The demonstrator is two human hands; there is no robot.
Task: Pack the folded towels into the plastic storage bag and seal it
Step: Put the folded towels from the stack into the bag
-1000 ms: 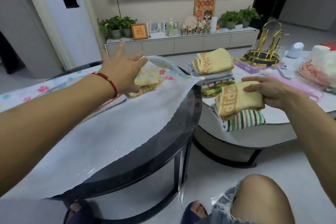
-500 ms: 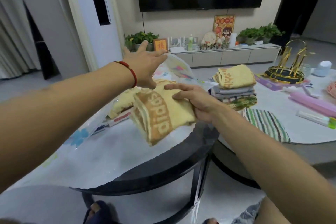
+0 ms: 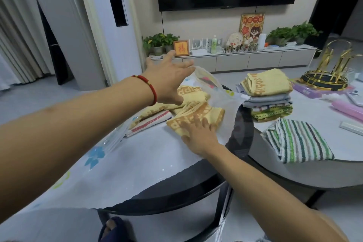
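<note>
The clear flower-printed storage bag (image 3: 137,163) lies across the dark round table (image 3: 242,129), its mouth facing away from me. My left hand (image 3: 169,78), fingers straight and spread, lifts the bag's upper flap at the mouth. My right hand (image 3: 198,137) lies flat on a folded yellow towel (image 3: 206,114) at the opening. Deeper in the bag sit another yellow towel (image 3: 188,92) and a red-striped white towel (image 3: 151,123). A stack of folded towels (image 3: 269,96) and a single green-striped towel (image 3: 298,140) rest on the grey table (image 3: 294,175) to the right.
On the grey table's far side stand a gold wire rack (image 3: 332,72), a purple box (image 3: 306,89) and a pink case (image 3: 347,109). A TV cabinet (image 3: 245,61) with plants lines the back wall. My foot shows under the round table.
My right hand carried the yellow towel from the grey table over to the bag's mouth and now lies flat on it. My left hand stays at the raised flap.
</note>
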